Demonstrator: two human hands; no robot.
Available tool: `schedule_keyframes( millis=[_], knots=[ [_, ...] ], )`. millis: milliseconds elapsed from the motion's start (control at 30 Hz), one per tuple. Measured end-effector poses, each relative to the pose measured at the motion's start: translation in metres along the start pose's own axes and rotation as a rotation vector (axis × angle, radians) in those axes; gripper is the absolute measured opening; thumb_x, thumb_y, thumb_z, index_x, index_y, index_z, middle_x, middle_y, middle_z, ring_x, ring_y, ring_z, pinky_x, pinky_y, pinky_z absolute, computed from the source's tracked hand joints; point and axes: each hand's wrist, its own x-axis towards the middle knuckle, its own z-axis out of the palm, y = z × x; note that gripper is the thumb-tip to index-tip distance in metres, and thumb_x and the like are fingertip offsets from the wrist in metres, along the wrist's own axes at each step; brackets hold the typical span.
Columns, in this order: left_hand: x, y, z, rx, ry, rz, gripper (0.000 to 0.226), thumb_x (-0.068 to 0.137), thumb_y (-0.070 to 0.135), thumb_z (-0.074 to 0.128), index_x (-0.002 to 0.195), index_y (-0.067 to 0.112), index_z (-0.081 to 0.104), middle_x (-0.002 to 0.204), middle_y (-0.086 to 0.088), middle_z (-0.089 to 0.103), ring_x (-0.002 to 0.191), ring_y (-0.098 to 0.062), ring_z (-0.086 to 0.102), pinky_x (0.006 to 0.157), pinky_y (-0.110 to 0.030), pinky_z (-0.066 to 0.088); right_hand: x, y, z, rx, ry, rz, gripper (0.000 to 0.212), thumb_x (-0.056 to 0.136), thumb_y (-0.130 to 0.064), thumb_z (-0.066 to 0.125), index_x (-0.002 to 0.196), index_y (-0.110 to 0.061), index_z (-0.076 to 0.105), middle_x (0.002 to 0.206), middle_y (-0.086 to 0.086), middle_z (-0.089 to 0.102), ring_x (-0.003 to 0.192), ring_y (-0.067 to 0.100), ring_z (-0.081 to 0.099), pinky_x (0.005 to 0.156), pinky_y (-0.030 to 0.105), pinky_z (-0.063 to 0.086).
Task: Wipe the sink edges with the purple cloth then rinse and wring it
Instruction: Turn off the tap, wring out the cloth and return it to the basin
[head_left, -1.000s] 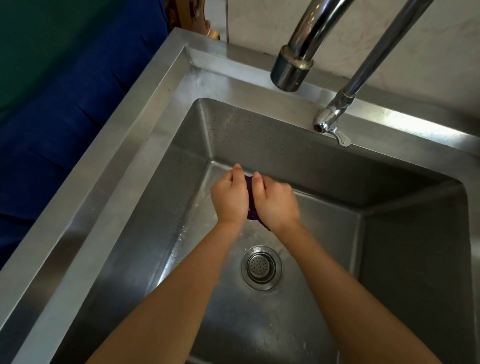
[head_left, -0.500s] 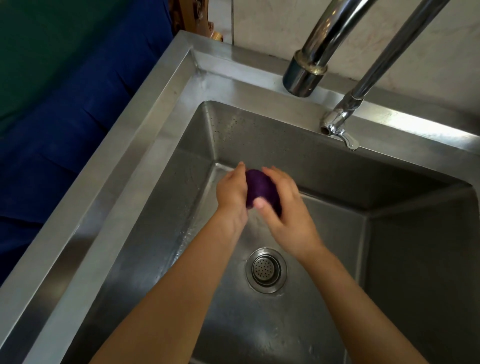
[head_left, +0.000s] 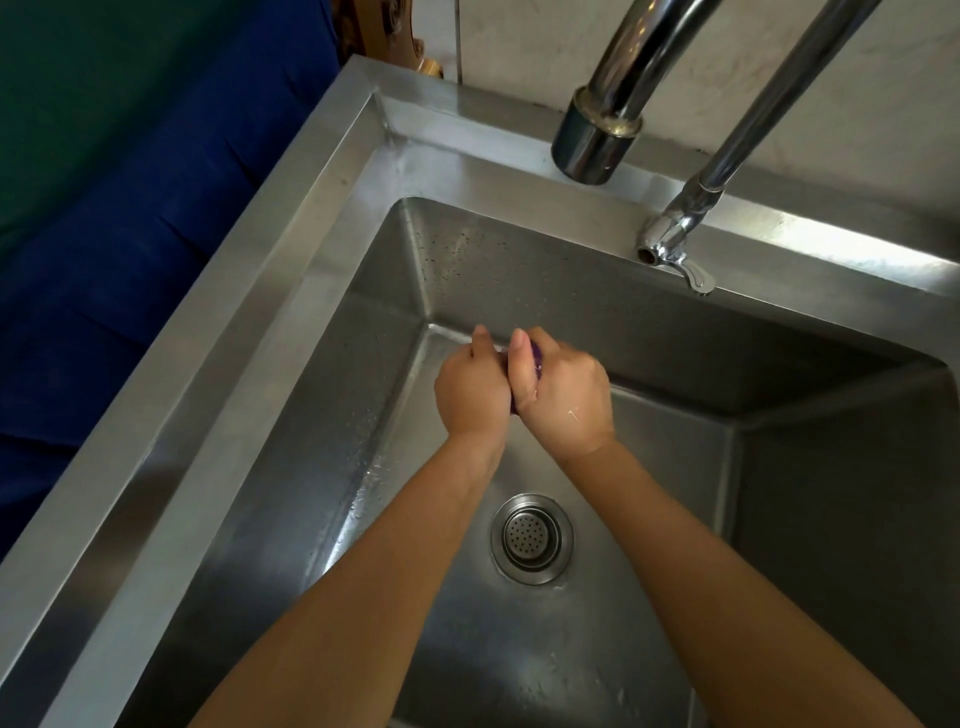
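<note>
Over the basin of the steel sink (head_left: 249, 395), my left hand (head_left: 471, 391) and my right hand (head_left: 563, 397) are pressed together in fists. Between them the purple cloth (head_left: 536, 356) is squeezed into a tight wad. Only a thin sliver of the cloth shows beside my right thumb; the rest is hidden by my fingers. Both hands hover above the sink floor, behind the round drain strainer (head_left: 532, 538).
A thick chrome spout (head_left: 597, 137) hangs over the back rim, with no water running. A thinner tap with a small lever (head_left: 675, 254) stands to its right. Blue and green fabric (head_left: 104, 182) lies left of the sink's raised edge.
Half a second ago my right hand was loose around the balled cloth, which showed plainly. Now both fists have closed tight over it again, hiding almost all of it.
</note>
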Motion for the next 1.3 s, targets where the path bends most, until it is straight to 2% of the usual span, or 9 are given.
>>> schedule_keyframes(
  millis=[233,433,533,667,767,867,1033,1167,1300],
  knots=[
    [-0.008,0.012,-0.004,0.414,0.126,0.358,0.048,0.100,0.030,0.034,0.078,-0.002,0.062,0.083,-0.020,0.067,0.078,-0.031,0.058,0.064,-0.030,0.033,0.011,-0.012,0.001,0.330,-0.221,0.575,0.042,0.094,-0.029,0.034,0.059,-0.015,0.052,0.066,0.016,0.063,0.067,0.037,0.063,0.065,0.050,0.056],
    [-0.003,0.003,-0.010,0.357,0.132,0.415,0.048,0.098,0.033,0.037,0.054,0.017,0.040,0.059,-0.007,0.053,0.062,-0.028,0.054,0.058,-0.035,0.041,0.011,-0.015,-0.004,0.490,-0.363,0.702,0.037,0.093,-0.027,0.037,0.060,-0.016,0.050,0.059,0.007,0.056,0.038,0.015,0.055,0.033,0.019,0.042],
    [0.007,0.002,-0.015,0.309,0.104,0.279,0.049,0.098,0.034,0.037,0.051,0.018,0.039,0.059,-0.004,0.050,0.062,-0.024,0.048,0.061,-0.034,0.039,0.014,-0.010,-0.010,0.511,-0.563,0.678,0.053,0.085,-0.064,0.034,0.085,-0.017,0.058,0.088,0.011,0.065,0.071,0.024,0.069,0.065,0.039,0.058],
    [0.024,0.005,-0.022,0.116,-0.015,-0.110,0.036,0.092,0.028,0.043,0.063,0.009,0.054,0.064,-0.012,0.056,0.061,-0.030,0.052,0.056,-0.032,0.044,0.007,-0.007,-0.036,0.636,-0.599,0.471,0.057,0.085,-0.066,0.033,0.131,-0.033,0.036,0.125,-0.001,0.053,0.111,0.020,0.059,0.092,0.045,0.052],
    [0.019,0.014,-0.026,-0.055,-0.184,-0.347,0.033,0.088,0.020,0.047,0.057,0.013,0.051,0.048,-0.003,0.048,0.048,-0.017,0.040,0.046,-0.023,0.032,0.002,-0.011,-0.053,0.165,-0.520,-0.066,0.056,0.085,-0.061,0.033,0.134,-0.034,0.035,0.131,-0.003,0.053,0.097,0.017,0.064,0.080,0.036,0.053],
    [0.015,0.018,-0.028,-0.136,-0.360,-0.430,0.031,0.088,0.026,0.050,0.061,0.014,0.057,0.054,-0.002,0.055,0.056,-0.016,0.049,0.052,-0.027,0.041,0.007,-0.005,-0.049,-0.235,-0.424,-0.491,0.063,0.086,-0.065,0.031,0.134,-0.026,0.044,0.129,0.004,0.057,0.087,0.028,0.065,0.071,0.040,0.055],
    [0.015,0.021,-0.028,-0.024,-0.421,-0.474,0.028,0.068,0.046,0.058,0.057,0.021,0.059,0.068,0.001,0.053,0.067,-0.013,0.051,0.061,-0.024,0.030,0.014,0.008,-0.031,-0.181,-0.434,-0.576,0.069,0.082,-0.065,0.044,0.134,-0.020,0.046,0.146,0.011,0.040,0.123,0.034,0.045,0.096,0.050,0.044],
    [0.010,0.021,-0.028,0.050,-0.477,-0.509,0.045,0.087,0.040,0.041,0.047,0.022,0.048,0.036,0.009,0.042,0.031,-0.003,0.038,0.036,-0.010,0.019,0.017,0.000,-0.024,-0.097,-0.260,-0.622,0.050,0.089,-0.050,0.044,0.111,-0.010,0.065,0.114,0.013,0.065,0.084,0.030,0.061,0.066,0.037,0.055],
    [0.001,0.018,-0.027,-0.002,-0.360,-0.417,0.034,0.089,0.020,0.037,0.056,0.020,0.040,0.031,0.008,0.036,0.027,-0.006,0.033,0.037,-0.003,0.019,0.018,0.000,-0.015,-0.169,-0.173,-0.601,0.056,0.096,-0.043,0.026,0.081,-0.010,0.068,0.072,0.009,0.063,0.053,0.026,0.059,0.043,0.029,0.048]
  ],
)
